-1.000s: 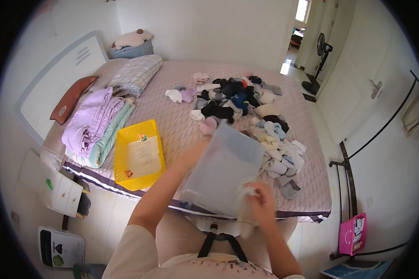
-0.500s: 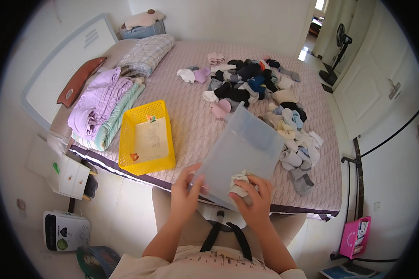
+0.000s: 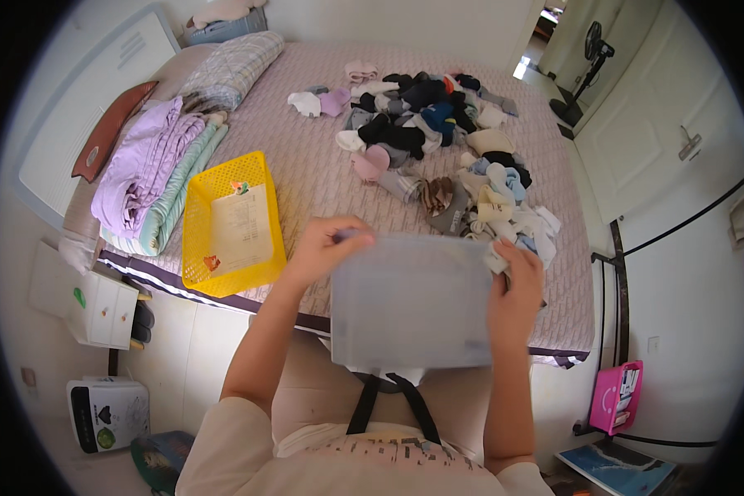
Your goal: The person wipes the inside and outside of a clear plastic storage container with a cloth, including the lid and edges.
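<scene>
A clear, frosted plastic box [image 3: 409, 306] is held over the near edge of the bed, in front of my body. My left hand [image 3: 326, 248] grips its far left corner, with the fingers closed over the rim. At the far right corner my right hand [image 3: 517, 289] is closed on a crumpled off-white cloth [image 3: 498, 260], pressed against the box. Most of the cloth is hidden by the fingers. Just beyond the box lies a loose heap of socks [image 3: 422, 124] in black, grey, white, pink and blue.
A yellow basket [image 3: 275, 223] holding a printed sheet stands left of the box. Folded lilac bedding [image 3: 136, 169] and a plaid pillow [image 3: 231, 70] lie farther left. On the floor are a white cabinet [image 3: 112, 310], a pink basket [image 3: 608, 401] and a black fan [image 3: 591, 70].
The box has turned from slanted to nearly square to me. My left hand has moved up to its far corner; my right hand, with the cloth, has moved up and right.
</scene>
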The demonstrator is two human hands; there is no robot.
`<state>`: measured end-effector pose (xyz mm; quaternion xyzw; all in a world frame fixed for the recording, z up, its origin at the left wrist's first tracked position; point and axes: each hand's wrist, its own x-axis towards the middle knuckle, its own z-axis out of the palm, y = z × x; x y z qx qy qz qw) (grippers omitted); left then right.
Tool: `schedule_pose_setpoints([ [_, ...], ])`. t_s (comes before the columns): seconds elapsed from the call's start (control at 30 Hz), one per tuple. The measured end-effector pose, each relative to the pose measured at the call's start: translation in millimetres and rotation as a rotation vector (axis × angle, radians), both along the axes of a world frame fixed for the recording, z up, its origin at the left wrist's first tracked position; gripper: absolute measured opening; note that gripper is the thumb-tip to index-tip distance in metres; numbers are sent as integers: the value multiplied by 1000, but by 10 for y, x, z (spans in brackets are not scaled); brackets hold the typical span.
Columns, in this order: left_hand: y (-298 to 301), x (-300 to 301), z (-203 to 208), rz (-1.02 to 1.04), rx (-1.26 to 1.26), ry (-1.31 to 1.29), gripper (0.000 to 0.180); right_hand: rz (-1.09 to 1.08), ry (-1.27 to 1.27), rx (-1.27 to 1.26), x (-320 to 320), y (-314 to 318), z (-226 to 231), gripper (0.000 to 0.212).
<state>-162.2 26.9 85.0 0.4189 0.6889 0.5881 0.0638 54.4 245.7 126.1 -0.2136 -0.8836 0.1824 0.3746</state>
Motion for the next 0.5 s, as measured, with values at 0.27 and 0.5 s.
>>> schedule_pose_setpoints([
  [0.27, -112, 64, -581, 249, 108, -296, 48, 333, -123, 152, -160, -513, -105, 29],
  [0.5, -138, 642, -493, 728, 118, -190, 47, 570, -175, 62, -393, -610, -2, 32],
])
